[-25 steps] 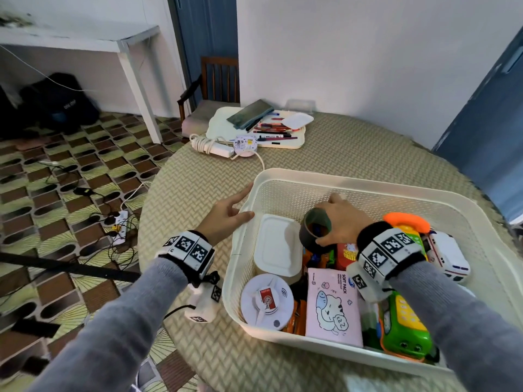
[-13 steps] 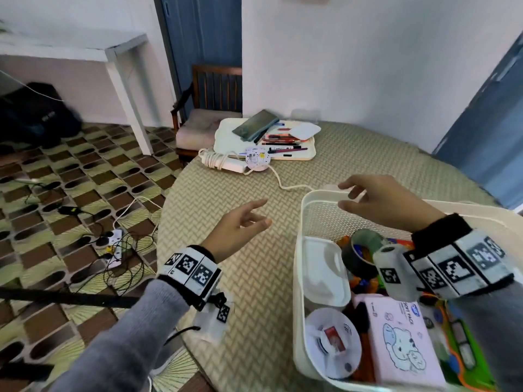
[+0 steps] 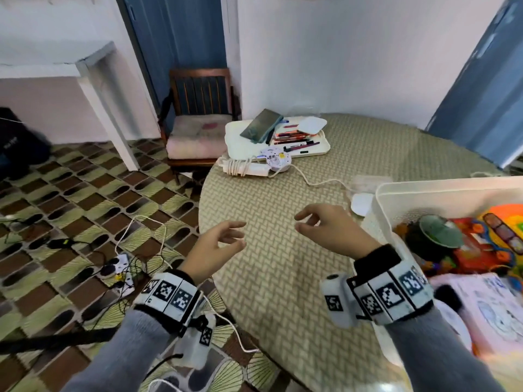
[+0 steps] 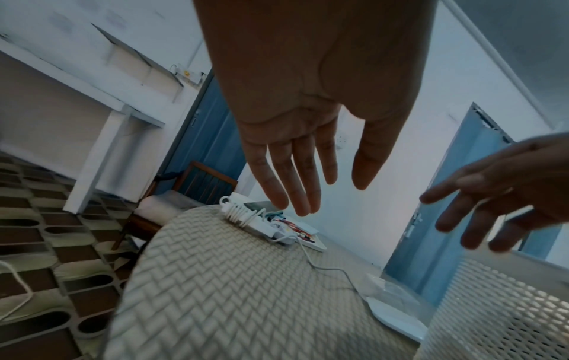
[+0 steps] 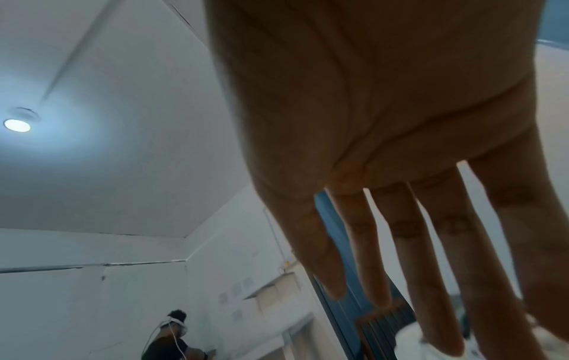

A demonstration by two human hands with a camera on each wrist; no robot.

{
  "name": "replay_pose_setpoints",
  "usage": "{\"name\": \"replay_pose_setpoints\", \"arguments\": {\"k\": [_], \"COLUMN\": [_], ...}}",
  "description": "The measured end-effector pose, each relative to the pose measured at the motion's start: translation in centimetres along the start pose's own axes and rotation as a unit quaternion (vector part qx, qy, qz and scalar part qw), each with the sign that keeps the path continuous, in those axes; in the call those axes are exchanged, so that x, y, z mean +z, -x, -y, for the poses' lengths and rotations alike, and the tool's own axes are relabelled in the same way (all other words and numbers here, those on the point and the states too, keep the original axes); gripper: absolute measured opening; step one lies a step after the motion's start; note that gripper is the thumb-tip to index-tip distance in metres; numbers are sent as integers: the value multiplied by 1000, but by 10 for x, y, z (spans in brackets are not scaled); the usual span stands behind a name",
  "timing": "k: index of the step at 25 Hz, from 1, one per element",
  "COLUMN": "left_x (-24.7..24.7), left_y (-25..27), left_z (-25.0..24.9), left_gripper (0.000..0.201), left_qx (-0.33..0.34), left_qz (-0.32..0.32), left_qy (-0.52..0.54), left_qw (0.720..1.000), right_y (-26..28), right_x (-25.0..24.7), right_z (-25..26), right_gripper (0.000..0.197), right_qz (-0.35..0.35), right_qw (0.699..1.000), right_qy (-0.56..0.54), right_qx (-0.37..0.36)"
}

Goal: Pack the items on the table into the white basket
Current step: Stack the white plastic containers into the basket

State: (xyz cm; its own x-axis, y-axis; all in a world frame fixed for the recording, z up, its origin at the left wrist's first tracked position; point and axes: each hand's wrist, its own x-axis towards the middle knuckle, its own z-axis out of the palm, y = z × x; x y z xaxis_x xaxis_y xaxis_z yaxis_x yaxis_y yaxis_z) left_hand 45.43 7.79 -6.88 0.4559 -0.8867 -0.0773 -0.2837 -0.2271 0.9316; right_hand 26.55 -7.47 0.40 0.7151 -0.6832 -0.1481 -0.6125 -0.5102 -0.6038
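The white basket (image 3: 424,188) stands at the right on the round table (image 3: 277,278). It holds a dark tape roll (image 3: 433,236), an orange and red toy (image 3: 486,236) and a pink soft pack (image 3: 486,306). My left hand (image 3: 240,234) and right hand (image 3: 300,222) hover over the woven tablecloth, left of the basket, fingers relaxed and empty. The left wrist view shows the left fingers (image 4: 292,182) spread, with the right hand (image 4: 492,207) beside them. In the right wrist view the right fingers (image 5: 415,243) are straight. A white flat lid (image 3: 362,205) lies by the basket's far left corner.
A coiled white power cord (image 3: 246,168) and a round adapter (image 3: 274,159) lie at the table's far side. Beside them is a white tray (image 3: 311,149) with pens and a dark phone (image 3: 261,125). A wooden chair (image 3: 198,123) stands beyond the table. Cables cross the floor at the left.
My right hand let go of the tape roll in the basket and moved left over the table. My left hand left the basket's rim. The view swung left.
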Motion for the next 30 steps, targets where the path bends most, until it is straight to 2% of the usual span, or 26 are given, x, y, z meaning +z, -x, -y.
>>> {"name": "replay_pose_setpoints", "arguments": {"k": [6, 11, 15, 19, 23, 27, 30], "left_x": [-36, -59, -77, -99, -106, -103, -92], "left_y": [-2, -20, -54, -108, -153, -189, -212], "left_z": [48, 79, 90, 89, 81, 75, 69], "left_gripper": [32, 35, 35, 35, 32, 32, 31], "left_qx": [-43, -68, -83, -74, -61, -52, -35], "left_qz": [2, 15, 44, 81, 127, 169, 214], "left_qy": [0, 0, 1, -20, -41, -59, -53], "left_qw": [999, 998, 996, 994, 989, 982, 975], "right_y": [-10, -33, -65, -110, -143, -152, -150], "right_x": [102, 148, 163, 169, 170, 166, 164], "right_z": [-14, -24, -27, -17, -10, -7, -13], "right_gripper": [25, 29, 28, 23, 22, 20, 17], "right_qz": [72, 85, 59, 14, 0, -5, -34], "right_qw": [992, 987, 982, 972, 965, 955, 945], "right_qy": [-76, -85, -109, -157, -177, -190, -207], "right_qx": [69, 111, 142, 173, 194, 226, 251]}}
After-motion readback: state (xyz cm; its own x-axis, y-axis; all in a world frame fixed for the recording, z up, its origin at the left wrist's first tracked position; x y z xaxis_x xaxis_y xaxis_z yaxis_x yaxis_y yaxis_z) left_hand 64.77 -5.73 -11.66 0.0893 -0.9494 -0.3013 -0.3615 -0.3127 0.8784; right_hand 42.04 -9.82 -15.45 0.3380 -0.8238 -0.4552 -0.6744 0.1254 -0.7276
